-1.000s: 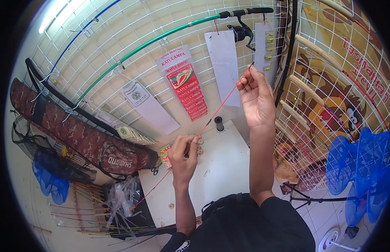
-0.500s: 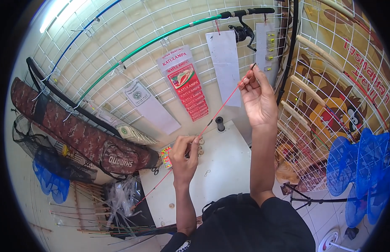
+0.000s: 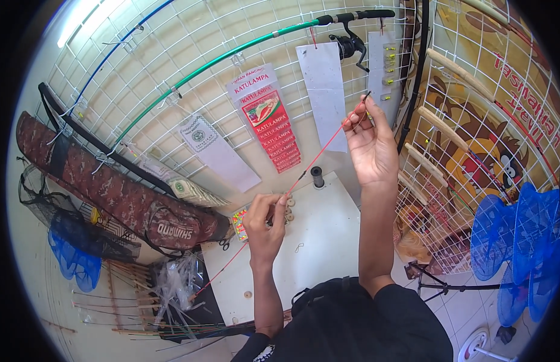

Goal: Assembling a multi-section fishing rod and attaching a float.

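Observation:
A thin red fishing rod (image 3: 322,151) slants from the lower left up to the right, across the white tabletop and in front of the wall. My left hand (image 3: 267,220) is closed around its middle, thumb pressed on the shaft just below a dark band. Higher up, my right hand (image 3: 373,142) pinches the thin end between thumb and fingertips, palm turned toward me. A small dark tip pokes out above those fingers; its detail is too small to make out. The rod's lower end reaches past the table's left edge, near a clear plastic bag (image 3: 176,280).
On the white table (image 3: 322,241) are a dark spool (image 3: 317,177), several small wooden rings, a box of colourful beads and scissors (image 3: 224,244). A green rod with reel (image 3: 349,45) hangs on the wall grid. A camouflage bag (image 3: 123,181) hangs left; blue nets (image 3: 521,235) hang right.
My right fingers have shifted slightly on the rod's thin end, and the dark tip shows a little more. My left hand keeps its place; the whole view has moved very slightly.

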Available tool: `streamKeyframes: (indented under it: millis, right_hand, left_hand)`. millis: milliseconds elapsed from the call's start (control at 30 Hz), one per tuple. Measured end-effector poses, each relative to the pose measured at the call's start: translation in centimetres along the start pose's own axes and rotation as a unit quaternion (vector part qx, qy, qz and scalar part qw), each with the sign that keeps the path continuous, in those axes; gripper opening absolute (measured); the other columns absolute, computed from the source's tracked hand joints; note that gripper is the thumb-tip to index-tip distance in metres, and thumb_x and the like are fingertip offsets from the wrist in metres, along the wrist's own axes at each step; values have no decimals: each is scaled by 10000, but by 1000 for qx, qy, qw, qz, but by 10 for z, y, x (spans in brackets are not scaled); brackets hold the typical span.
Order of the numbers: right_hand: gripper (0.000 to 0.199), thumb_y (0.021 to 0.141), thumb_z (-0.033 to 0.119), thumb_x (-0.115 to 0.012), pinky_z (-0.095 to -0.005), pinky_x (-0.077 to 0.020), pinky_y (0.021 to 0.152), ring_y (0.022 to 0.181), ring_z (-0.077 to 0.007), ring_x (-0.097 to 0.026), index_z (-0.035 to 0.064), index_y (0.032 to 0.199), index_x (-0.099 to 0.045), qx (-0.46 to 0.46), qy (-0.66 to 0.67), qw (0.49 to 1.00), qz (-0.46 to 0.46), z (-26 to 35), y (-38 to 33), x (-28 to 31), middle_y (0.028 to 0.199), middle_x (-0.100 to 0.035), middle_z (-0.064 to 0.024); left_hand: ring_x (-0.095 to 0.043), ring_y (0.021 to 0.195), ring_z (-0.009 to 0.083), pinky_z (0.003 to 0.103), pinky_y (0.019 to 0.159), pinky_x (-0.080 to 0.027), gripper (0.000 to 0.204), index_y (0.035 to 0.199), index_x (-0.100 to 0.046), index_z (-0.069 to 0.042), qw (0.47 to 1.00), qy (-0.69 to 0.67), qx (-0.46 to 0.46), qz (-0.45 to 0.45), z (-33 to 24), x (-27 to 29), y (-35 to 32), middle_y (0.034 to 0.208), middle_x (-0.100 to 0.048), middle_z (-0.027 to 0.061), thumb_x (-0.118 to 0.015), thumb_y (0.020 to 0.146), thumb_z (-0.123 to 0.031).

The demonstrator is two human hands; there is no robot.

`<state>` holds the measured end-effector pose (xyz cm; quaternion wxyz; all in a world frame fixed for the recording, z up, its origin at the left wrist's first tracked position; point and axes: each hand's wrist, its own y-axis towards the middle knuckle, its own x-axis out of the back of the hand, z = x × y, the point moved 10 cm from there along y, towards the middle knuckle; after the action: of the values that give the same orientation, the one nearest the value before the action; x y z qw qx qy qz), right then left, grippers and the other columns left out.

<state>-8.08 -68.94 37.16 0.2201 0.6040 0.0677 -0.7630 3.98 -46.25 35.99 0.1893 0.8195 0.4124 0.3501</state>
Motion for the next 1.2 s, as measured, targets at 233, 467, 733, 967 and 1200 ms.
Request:
streamKeyframes:
  millis: [233,467,733,967,1200]
  right_hand:
    - [207,879,115,-713,-316,-492,775,785,-141,-547,18,1039,-625,-4,6,1000,2,-1,-3,-2,855,-603,-32]
    - [163,879,125,-716,-280,-477,769,800,-125,-547,29,987,-641,-1,24,1000,8,0,-5,-5,857,-611,-34]
    - [197,883,192,-726,-260,-472,753,776,-107,-519,53,1007,-662,31,1,999,39,4,-3,-8,863,-617,-8]
    - [200,878,173,-733,-242,-452,731,759,-95,-485,56,1025,-665,41,-8,999,17,4,0,0,871,-594,11]
    - [250,897,157,-708,-227,-434,705,731,-74,-468,45,1117,-673,83,-60,994,50,12,2,-5,843,-570,23]
  left_hand:
    - [-507,630,59,219,548,-387,87,872,-667,0,1000,3,-4,-3,-1,2,0,756,-592,16,-647,920,-70]
    - [-468,606,69,233,539,-367,86,872,-673,-2,1000,15,-6,-6,-2,3,-1,745,-580,19,-651,915,-74]
    - [-478,614,70,230,542,-367,87,876,-678,-2,1000,9,-5,-3,-1,4,-2,742,-583,21,-653,914,-76]
    - [-500,554,96,262,500,-391,50,877,-666,-1,999,27,-44,-4,-6,3,-2,744,-584,48,-673,892,-48]
    - [-519,579,92,249,518,-409,44,883,-665,-5,999,27,-30,7,-5,1,-2,773,-592,48,-671,895,-47]
